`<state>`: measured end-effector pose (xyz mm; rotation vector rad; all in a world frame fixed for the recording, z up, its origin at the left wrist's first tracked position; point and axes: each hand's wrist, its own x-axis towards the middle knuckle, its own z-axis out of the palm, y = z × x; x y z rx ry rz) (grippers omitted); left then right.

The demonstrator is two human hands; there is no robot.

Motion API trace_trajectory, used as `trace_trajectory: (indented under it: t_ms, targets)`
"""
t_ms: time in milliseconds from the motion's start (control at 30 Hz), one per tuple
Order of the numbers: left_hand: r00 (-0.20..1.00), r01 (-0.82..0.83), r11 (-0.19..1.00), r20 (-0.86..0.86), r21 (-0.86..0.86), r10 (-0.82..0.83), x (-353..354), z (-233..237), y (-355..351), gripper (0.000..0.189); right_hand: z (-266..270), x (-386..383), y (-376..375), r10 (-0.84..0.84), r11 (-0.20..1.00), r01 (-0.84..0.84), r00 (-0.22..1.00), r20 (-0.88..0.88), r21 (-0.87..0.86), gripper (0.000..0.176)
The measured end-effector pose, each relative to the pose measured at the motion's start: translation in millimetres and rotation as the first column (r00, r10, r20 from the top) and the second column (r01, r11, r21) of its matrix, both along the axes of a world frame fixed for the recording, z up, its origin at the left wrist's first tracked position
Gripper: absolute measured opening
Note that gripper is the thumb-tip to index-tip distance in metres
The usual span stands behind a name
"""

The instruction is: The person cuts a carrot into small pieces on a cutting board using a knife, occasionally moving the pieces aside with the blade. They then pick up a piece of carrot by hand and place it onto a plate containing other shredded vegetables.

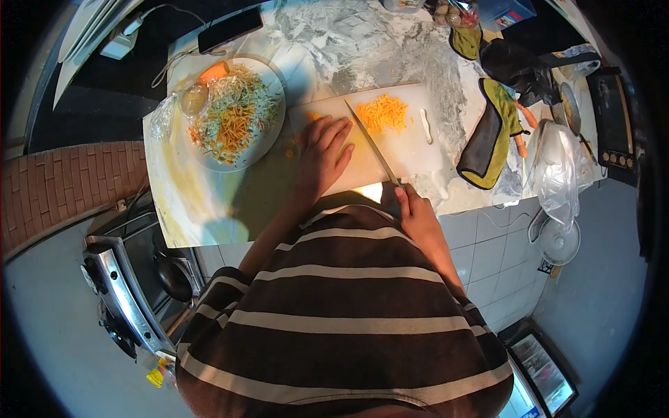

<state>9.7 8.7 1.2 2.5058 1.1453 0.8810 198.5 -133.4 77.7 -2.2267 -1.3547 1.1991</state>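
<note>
My right hand (416, 212) is wrapped around the handle of a kitchen knife (374, 144) at the near edge of a white cutting board (418, 155). Its long blade slants up and left across the board. Left of the blade, my left hand (324, 150) lies palm down with its fingers stretched out and slightly apart. Small orange pieces show beside and beyond its fingers; whatever lies under the palm is hidden. A pile of finely cut carrot (382, 113) sits right of the blade. Farther right on the board lies a thin white strip (426, 126).
At left, a plate (259, 150) holds shredded vegetables, a carrot chunk and a round brownish item. A phone (230, 30) lies behind it. Green-grey cloths (486, 139), carrots (521, 146) and a clear plastic bag (556, 164) are at right. A stove (124, 285) stands at lower left.
</note>
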Motion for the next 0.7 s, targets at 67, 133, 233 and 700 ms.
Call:
trace_trajectory:
  t_ms: [67, 133, 233, 700]
  targets:
    - [1.000, -0.001, 1.000, 0.005, 0.000, 0.001, 0.0, 0.0, 0.2, 0.045, -1.2, -1.2, 0.4, 0.007, 1.000, -0.007, 1.000, 0.013, 0.020, 0.041]
    - [1.000, 0.002, 1.000, -0.007, -0.020, -0.002, -0.2, 1.9, 0.0, 0.045, -5.1, -2.3, 0.4, 0.017, 0.999, -0.018, 1.000, 0.025, 0.040, 0.040]
    - [1.000, 0.002, 1.000, 0.001, -0.028, -0.002, 0.0, -1.6, 0.1, 0.046, -8.9, -3.2, -0.8, 0.036, 0.998, -0.038, 0.998, 0.053, 0.046, 0.040]
    - [1.000, 0.021, 0.999, -0.018, -0.038, -0.022, -1.5, -1.3, 0.8, 0.046, -8.0, -6.4, 0.5, 0.028, 0.998, -0.033, 0.995, 0.099, 0.051, 0.042]
